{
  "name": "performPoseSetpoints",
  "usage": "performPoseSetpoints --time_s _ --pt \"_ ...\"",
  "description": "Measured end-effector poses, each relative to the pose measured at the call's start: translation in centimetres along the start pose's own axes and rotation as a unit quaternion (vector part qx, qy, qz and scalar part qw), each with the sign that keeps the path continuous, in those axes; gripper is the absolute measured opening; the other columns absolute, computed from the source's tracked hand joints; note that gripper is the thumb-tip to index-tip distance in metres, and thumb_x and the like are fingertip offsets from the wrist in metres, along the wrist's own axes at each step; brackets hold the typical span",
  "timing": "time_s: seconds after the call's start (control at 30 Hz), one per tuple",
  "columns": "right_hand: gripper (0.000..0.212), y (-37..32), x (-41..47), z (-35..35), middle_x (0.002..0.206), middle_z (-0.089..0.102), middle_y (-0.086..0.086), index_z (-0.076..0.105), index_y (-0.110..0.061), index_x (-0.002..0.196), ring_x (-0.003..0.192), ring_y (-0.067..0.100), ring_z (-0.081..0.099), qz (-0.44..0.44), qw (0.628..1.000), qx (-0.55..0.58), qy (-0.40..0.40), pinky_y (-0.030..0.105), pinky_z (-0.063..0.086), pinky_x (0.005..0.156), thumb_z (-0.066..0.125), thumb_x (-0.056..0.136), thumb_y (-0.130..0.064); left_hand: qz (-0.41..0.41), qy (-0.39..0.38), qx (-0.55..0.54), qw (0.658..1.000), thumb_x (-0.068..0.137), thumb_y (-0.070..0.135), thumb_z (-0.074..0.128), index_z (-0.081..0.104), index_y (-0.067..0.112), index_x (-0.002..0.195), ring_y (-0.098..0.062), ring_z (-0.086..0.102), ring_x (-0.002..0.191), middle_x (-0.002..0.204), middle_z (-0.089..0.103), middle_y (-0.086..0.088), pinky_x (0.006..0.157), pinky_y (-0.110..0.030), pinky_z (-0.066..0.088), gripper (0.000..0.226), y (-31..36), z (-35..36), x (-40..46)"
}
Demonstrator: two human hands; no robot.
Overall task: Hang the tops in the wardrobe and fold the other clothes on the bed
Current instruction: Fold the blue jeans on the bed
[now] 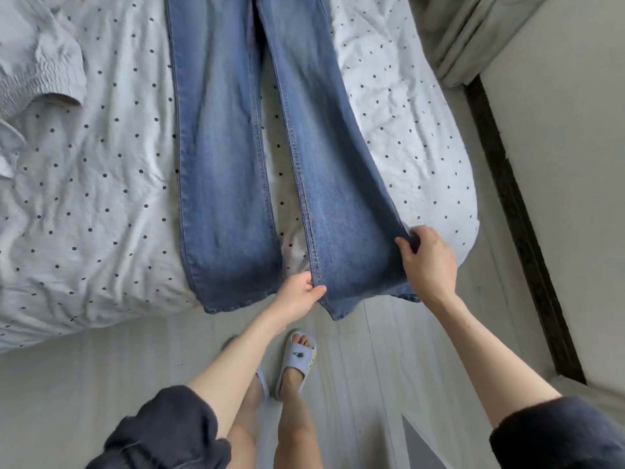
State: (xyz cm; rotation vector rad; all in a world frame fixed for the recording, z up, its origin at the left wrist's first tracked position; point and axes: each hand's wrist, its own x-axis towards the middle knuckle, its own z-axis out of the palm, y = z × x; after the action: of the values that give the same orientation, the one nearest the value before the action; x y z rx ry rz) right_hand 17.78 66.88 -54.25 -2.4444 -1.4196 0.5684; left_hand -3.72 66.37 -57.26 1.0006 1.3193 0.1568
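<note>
With our left hand (pixel 299 292) and right hand (pixel 427 262) each pinching the hem of one jeans (pixel 236 147) leg, we should lay it squarely over the other leg on the bed (pixel 84 198).

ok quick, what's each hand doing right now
Left hand: pinches the inner edge of the jeans right leg near the hem.
Right hand: grips the outer edge of that same leg.
</note>
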Motion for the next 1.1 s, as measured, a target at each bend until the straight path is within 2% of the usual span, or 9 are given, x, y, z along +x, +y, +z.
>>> performPoseSetpoints --time_s 0.13,0.23,0.33,0.43,0.53,0.7,0.8,0.97,1.1 --pt "0.028 2.7 -0.4 2.4 0.111 0.060 0.020 0.051 -0.002 0.113 0.102 0.036 0.054 0.132 0.979 -0.015 -0.155 0.036 0.038 0.074 0.055 0.092 -0.019 -0.097 -0.031 0.116 0.988 0.092 0.007 0.054 0.049 0.002 0.129 -0.019 0.054 0.112 0.127 0.057 -0.015 0.094 -0.027 0.040 0.037 -2.3 -0.5 0.8" --pt "0.044 2.6 -1.5 4.0 0.130 0.049 0.020 0.039 -0.004 0.131 0.118 0.039 0.047 0.157 0.965 -0.014 -0.208 0.044 0.041 0.094 0.053 0.092 -0.019 -0.110 -0.019 0.129 0.985 0.093 0.013 0.054 0.048 0.009 0.132 -0.020 0.054 0.115 0.128 0.057 -0.011 0.091 -0.027 0.042 0.039 -4.1 -2.7 0.1" --pt "0.052 0.9 -2.4 5.1 0.138 0.039 0.020 0.031 -0.001 0.137 0.126 0.038 0.037 0.146 0.975 -0.009 -0.166 0.046 0.035 0.099 0.051 0.093 -0.019 -0.056 0.153 0.102 0.981 0.092 0.005 0.053 0.053 0.006 0.126 -0.024 0.058 0.109 0.125 0.059 -0.013 0.094 -0.030 0.042 0.034 -4.7 -5.5 -0.3" --pt "0.062 -1.9 -2.7 5.6 0.149 0.026 0.015 0.021 -0.002 0.144 0.134 0.034 0.029 0.130 0.986 -0.002 -0.105 0.047 0.031 0.104 0.051 0.093 -0.020 -0.013 0.336 0.062 0.940 0.090 -0.002 0.050 0.049 0.001 0.128 -0.031 0.055 0.110 0.126 0.054 -0.019 0.097 -0.033 0.041 0.038 -4.3 -9.5 0.2" --pt "0.064 -5.4 -3.0 6.5 0.156 0.015 0.012 0.018 -0.010 0.148 0.141 0.029 0.019 0.054 0.995 -0.028 -0.073 0.045 0.025 0.110 0.049 0.094 -0.022 -0.013 0.392 0.065 0.918 0.091 0.003 0.051 0.041 0.001 0.136 -0.032 0.050 0.118 0.133 0.047 -0.020 0.104 -0.038 0.037 0.046 -3.8 -14.5 1.3" --pt "0.052 -11.8 -3.6 10.0 0.157 0.013 0.009 0.029 -0.016 0.146 0.143 0.026 0.015 -0.193 0.968 -0.004 -0.159 0.039 0.028 0.109 0.044 0.097 -0.021 0.002 0.330 0.053 0.943 0.097 0.016 0.048 0.039 0.005 0.139 -0.029 0.053 0.115 0.128 0.053 -0.017 0.101 -0.037 0.040 0.044 -2.1 -19.8 3.5" --pt "0.050 -14.5 -4.3 11.8 0.157 0.014 0.008 0.029 -0.016 0.146 0.142 0.024 0.018 -0.250 0.942 -0.003 -0.224 0.037 0.031 0.106 0.043 0.098 -0.022 -0.028 0.269 0.023 0.962 0.097 0.020 0.048 0.053 0.006 0.115 -0.030 0.060 0.101 0.113 0.062 -0.015 0.085 -0.035 0.046 0.023 -2.1 -20.0 3.4" --pt "0.052 -15.8 -4.7 13.1 0.158 0.010 0.005 0.025 -0.016 0.148 0.142 0.025 0.018 -0.171 0.927 -0.001 -0.333 0.033 0.021 0.112 0.042 0.099 -0.026 0.015 0.272 -0.011 0.962 0.094 0.013 0.054 0.053 -0.004 0.095 -0.020 0.047 0.079 0.085 0.054 -0.016 0.069 -0.033 0.036 0.017 -2.7 -19.1 0.7" --pt "0.039 -15.8 -5.4 11.6 0.138 0.050 0.009 0.048 -0.012 0.136 0.126 0.023 0.047 -0.031 0.929 0.170 -0.328 0.024 0.031 0.102 0.046 0.097 -0.017 0.047 0.217 -0.037 0.974 0.092 0.013 0.057 0.048 0.010 0.079 -0.018 0.052 0.070 0.075 0.057 -0.009 0.056 -0.029 0.045 0.017 -0.2 -18.2 -1.1"
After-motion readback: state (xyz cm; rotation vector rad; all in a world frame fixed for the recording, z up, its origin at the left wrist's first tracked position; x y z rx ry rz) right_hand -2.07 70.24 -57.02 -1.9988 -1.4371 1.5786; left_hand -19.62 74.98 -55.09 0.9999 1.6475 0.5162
